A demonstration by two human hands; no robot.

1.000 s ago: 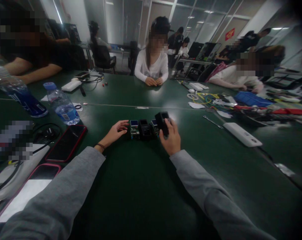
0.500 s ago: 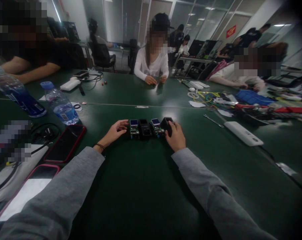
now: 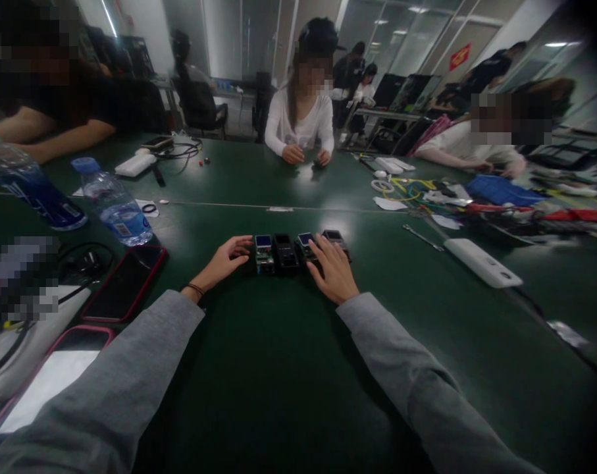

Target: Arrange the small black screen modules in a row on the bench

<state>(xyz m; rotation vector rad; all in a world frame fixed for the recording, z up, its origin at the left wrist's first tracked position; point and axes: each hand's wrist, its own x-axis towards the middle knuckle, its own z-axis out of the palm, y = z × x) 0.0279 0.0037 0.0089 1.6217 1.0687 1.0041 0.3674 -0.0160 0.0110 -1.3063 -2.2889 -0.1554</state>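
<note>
A small circuit board with a screen (image 3: 264, 253) stands at the left end of a short row on the green table. Beside it is a black plastic case (image 3: 285, 253), then a second circuit board with a screen (image 3: 305, 239), and a black case (image 3: 334, 236) at the right end. My left hand (image 3: 232, 255) rests just left of the first board, fingers loosely curved and apart, holding nothing. Over the second board lies my right hand (image 3: 334, 266), its fingers stretched out and covering part of that board and of the right case.
On the left are a water bottle (image 3: 118, 207), a blue-labelled bottle (image 3: 44, 194), a red-edged phone (image 3: 125, 283) and cables. To the right lie a wrench (image 3: 423, 237), a white power strip (image 3: 483, 262) and a blue bundle (image 3: 503, 189). A person (image 3: 301, 118) sits opposite.
My right hand has let go of the right-hand black case, which now lies flatter at the row's end, and has shifted left over the second board. My left hand has stayed put.
</note>
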